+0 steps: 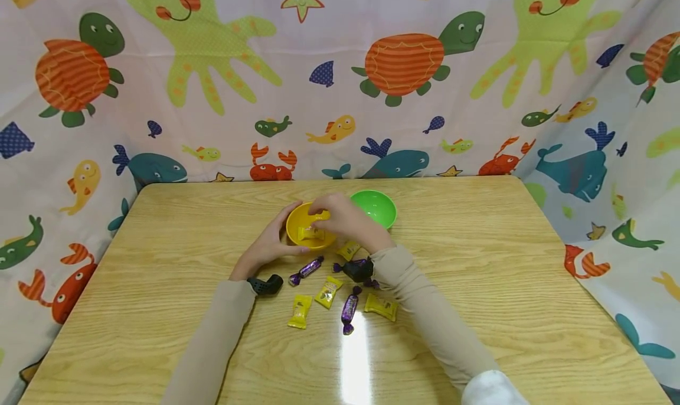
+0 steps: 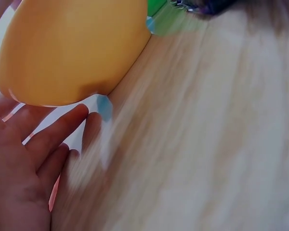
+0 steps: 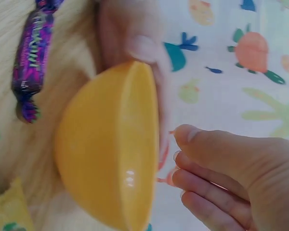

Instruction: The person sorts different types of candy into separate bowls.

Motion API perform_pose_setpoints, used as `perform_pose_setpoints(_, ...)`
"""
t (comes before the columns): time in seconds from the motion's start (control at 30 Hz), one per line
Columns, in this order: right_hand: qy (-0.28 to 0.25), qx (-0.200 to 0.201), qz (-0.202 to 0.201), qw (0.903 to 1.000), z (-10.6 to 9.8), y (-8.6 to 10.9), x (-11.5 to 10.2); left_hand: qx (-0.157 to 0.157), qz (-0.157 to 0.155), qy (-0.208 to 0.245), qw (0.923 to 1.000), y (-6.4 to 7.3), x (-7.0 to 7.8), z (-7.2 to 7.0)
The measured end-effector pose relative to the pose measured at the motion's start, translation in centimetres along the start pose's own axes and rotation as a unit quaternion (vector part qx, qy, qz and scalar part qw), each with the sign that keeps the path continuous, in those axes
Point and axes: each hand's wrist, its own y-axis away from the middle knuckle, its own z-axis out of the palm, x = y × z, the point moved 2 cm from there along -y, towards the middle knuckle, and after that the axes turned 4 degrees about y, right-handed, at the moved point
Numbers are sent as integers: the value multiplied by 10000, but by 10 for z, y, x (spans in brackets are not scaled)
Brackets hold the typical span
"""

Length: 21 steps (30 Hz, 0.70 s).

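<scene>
A yellow bowl (image 1: 298,217) stands near the far middle of the table, with a yellow-wrapped candy (image 1: 310,234) inside. My left hand (image 1: 268,244) holds the bowl from its left, thumb at the near side and fingers round the back; in the right wrist view that thumb (image 3: 142,48) lies at the rim. Over the bowl hovers my right hand (image 1: 347,216), and nothing shows between its thumb and loosely bent fingers (image 3: 202,183). A green bowl (image 1: 378,205) sits just to the right, partly behind the right hand.
Nearer me lie several yellow-wrapped candies (image 1: 300,311) and several purple-wrapped candies (image 1: 349,310). One yellow candy (image 1: 349,250) is close beside the right wrist. A curtain (image 1: 319,56) printed with sea animals hangs behind the wooden table (image 1: 478,245).
</scene>
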Motion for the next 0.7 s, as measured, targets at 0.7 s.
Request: perform_pose_setpoints(0.7,-237,721,-226,9969,-9,73,17,76,2,-107,9999,-2,3,4)
